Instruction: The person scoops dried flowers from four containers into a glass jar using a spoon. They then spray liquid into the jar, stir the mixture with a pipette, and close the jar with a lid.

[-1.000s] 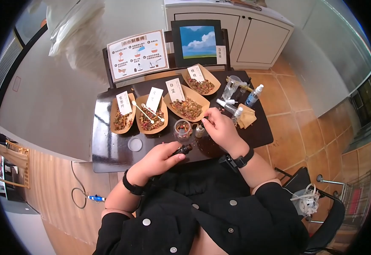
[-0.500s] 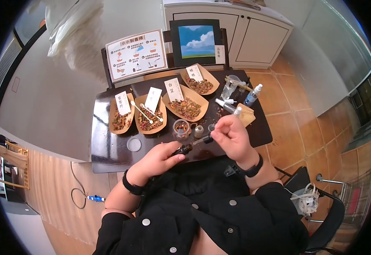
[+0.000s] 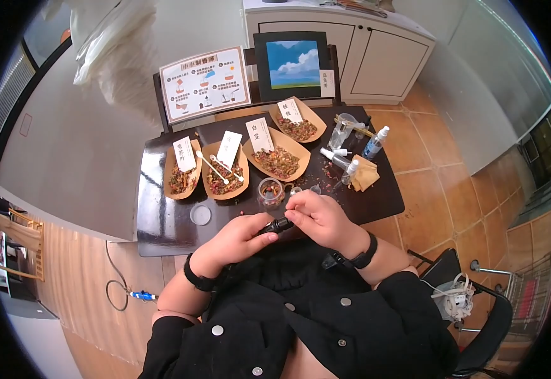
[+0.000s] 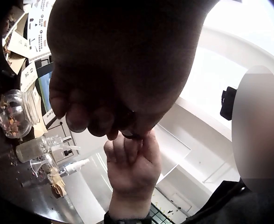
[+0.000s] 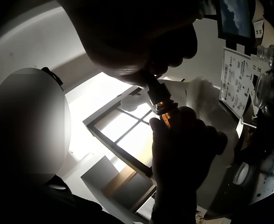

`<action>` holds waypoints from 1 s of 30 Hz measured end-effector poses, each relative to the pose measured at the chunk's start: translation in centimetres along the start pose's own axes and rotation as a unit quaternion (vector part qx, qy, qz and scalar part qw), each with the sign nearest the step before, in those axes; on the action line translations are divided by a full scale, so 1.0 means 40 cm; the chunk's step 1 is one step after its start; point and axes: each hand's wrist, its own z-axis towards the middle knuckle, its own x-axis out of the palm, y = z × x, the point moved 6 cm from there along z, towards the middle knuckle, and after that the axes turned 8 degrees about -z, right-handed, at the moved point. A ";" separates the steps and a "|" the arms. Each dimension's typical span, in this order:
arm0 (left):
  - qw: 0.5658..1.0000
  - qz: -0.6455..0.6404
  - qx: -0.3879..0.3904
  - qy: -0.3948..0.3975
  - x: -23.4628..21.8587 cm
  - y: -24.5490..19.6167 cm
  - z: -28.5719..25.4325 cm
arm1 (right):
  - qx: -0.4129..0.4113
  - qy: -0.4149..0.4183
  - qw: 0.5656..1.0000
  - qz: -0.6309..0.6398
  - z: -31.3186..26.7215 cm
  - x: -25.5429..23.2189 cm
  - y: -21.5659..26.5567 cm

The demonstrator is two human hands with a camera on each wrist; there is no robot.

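Observation:
Near the table's front edge my left hand [image 3: 237, 240] holds a small amber glass dropper bottle [image 5: 167, 115], tilted with its neck toward my right hand. The fingers of my right hand [image 3: 323, 218] pinch the black dropper cap [image 5: 158, 91], which sits at the bottle's neck. The dropper's glass tube is hidden. Just beyond the hands stands a clear jar [image 3: 270, 191] with dried flowers and herbs in it. A small clear glass bottle [image 4: 34, 148] is beside the jar, partly covered by my right hand in the head view.
Several paper trays [image 3: 183, 183] of dried herbs with labels line the back, white spoons [image 3: 215, 169] across one. A round clear lid [image 3: 200, 215] lies left. Spray bottles [image 3: 376, 142], a plastic cup [image 3: 340, 134] and a tan cloth [image 3: 365, 174] are right. A picture [image 3: 297, 63] and instruction sheet [image 3: 205, 82] stand behind.
My right hand drew the dropper toward the bottle, its glass tube in sight half a second ago. Now the cap meets the neck. My left hand has stayed nearly still.

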 end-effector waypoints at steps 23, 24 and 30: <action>0.998 0.036 -0.006 0.043 0.020 0.033 -0.002 | 0.058 0.183 0.974 -0.119 0.013 0.036 -0.018; 0.998 0.037 -0.004 0.044 0.023 0.031 -0.003 | 0.014 0.151 0.983 -0.106 0.018 0.028 -0.003; 1.000 -0.001 -0.009 0.012 0.012 0.019 -0.006 | -0.039 0.156 0.983 -0.092 0.008 0.035 -0.002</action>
